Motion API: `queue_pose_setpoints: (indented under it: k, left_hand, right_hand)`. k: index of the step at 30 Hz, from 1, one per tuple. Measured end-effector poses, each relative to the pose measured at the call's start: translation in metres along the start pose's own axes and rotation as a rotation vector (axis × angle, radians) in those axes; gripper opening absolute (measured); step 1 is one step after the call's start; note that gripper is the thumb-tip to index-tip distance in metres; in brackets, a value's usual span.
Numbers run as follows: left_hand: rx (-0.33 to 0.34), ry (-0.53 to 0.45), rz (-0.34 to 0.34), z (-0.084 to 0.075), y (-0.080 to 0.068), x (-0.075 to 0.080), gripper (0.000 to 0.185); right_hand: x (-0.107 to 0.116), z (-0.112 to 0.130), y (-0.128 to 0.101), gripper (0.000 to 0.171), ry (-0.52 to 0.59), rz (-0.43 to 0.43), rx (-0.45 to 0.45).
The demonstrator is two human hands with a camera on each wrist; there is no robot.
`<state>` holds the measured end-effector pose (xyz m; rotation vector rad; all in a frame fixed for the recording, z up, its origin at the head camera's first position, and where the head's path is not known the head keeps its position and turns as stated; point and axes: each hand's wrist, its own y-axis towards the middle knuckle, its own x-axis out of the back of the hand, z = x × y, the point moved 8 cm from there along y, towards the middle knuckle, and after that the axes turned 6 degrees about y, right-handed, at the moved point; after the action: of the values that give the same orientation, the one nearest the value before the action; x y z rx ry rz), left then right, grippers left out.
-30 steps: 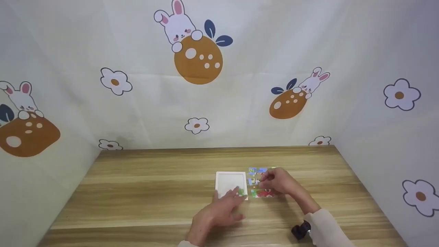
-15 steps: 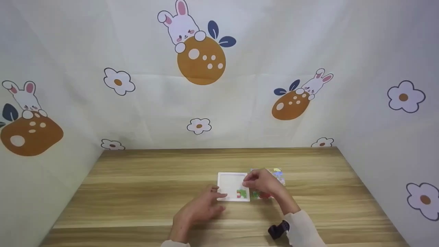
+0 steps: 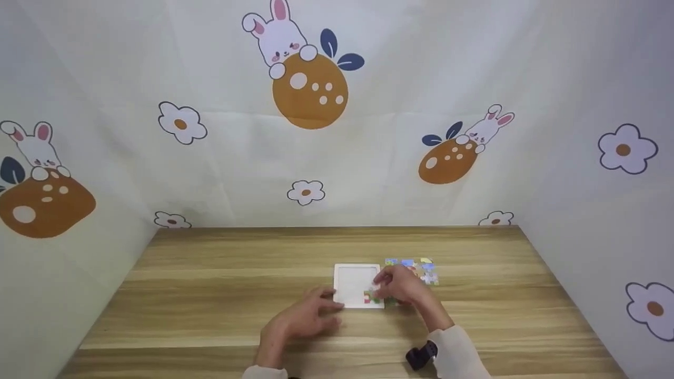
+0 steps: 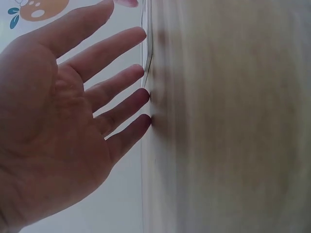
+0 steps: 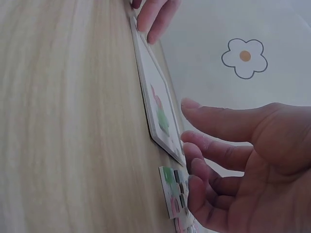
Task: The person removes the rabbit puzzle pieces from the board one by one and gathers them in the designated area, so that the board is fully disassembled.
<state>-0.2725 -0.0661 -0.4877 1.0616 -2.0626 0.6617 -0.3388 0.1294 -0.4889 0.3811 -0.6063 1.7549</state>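
A white puzzle tray (image 3: 359, 265) lies on the wooden table, with a green-and-red puzzle piece (image 3: 367, 297) in its lower right corner. My left hand (image 3: 305, 317) rests at the tray's lower left edge, its fingers spread and nearly straight; in the left wrist view, fingertips touch the tray side and table. Over the tray's right edge is my right hand (image 3: 403, 285), beside the piece. The right wrist view shows its thumb and bent fingers apart, with nothing visible between them. Just right of the tray lie colourful puzzle pieces (image 3: 427, 272), partly hidden by that hand.
The wooden table (image 3: 221, 284) reaches back to a pale curtain (image 3: 237, 168) printed with rabbits, oranges and flowers. Curtain walls also stand on both sides. A small black device (image 3: 421, 356) is strapped at the right wrist.
My right hand has moved left from the loose pieces to the tray's right side, then slightly lower. My left hand has drawn back from inside the tray to its lower left edge.
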Motion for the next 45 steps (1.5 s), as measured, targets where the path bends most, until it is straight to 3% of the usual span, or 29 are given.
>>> queue_pose_setpoints:
  k: [18, 30, 38, 45]
  left_hand:
    - [0.039, -0.049, 0.025, 0.003, -0.002, -0.001, 0.046]
    - [0.079, 0.015, 0.086, 0.005, -0.003, -0.006, 0.055]
    - [0.052, 0.025, 0.078, 0.003, -0.002, -0.006, 0.055]
    - [0.019, 0.048, 0.069, 0.000, -0.001, -0.006, 0.053]
  right_hand:
    - [-0.013, 0.006, 0.003, 0.028, -0.056, -0.002, 0.039]
    - [-0.015, 0.009, 0.002, 0.028, -0.044, -0.005, 0.096]
    - [-0.012, 0.013, 0.003, 0.022, 0.035, -0.001, 0.126]
    - [0.006, 0.018, -0.002, 0.015, 0.114, 0.084, 0.193]
